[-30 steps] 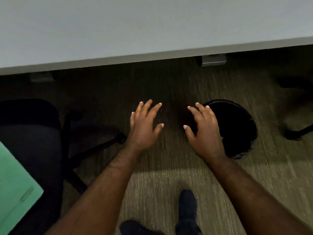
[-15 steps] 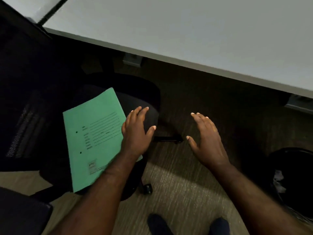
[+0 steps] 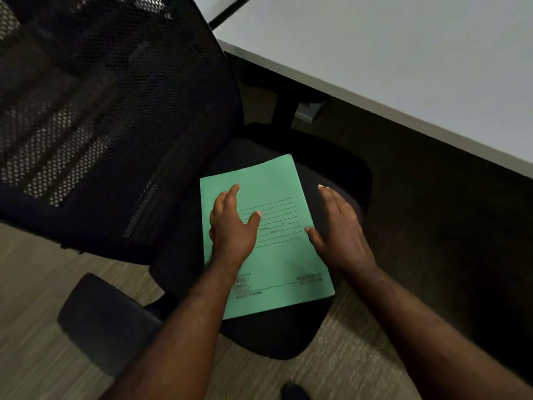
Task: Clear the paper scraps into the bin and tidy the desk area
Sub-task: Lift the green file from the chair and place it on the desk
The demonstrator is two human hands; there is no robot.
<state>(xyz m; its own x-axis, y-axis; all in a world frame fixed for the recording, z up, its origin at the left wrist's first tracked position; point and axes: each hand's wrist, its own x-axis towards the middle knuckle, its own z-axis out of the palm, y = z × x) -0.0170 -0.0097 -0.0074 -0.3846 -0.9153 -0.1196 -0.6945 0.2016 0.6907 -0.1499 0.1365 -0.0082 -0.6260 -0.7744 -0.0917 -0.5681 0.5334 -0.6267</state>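
Note:
A green printed folder (image 3: pixel 277 255) lies flat on the black seat of an office chair (image 3: pixel 331 174). My left hand (image 3: pixel 232 229) hovers over the folder's left half, fingers apart, holding nothing. Over the folder's right edge is my right hand (image 3: pixel 339 235), also spread and empty, partly above the bare seat. Whether either palm touches the folder I cannot tell. The bin and paper scraps are out of view.
The chair's mesh backrest (image 3: pixel 101 111) fills the upper left and an armrest (image 3: pixel 106 321) juts out at lower left. A grey desk top (image 3: pixel 403 67) crosses the upper right, dark underneath. Carpet (image 3: pixel 346 356) lies below, with a shoe tip (image 3: pixel 292 392) at the bottom edge.
The view has swung left from the bin under the desk to the chair. Both hands have come over the green folder, which now lies between them.

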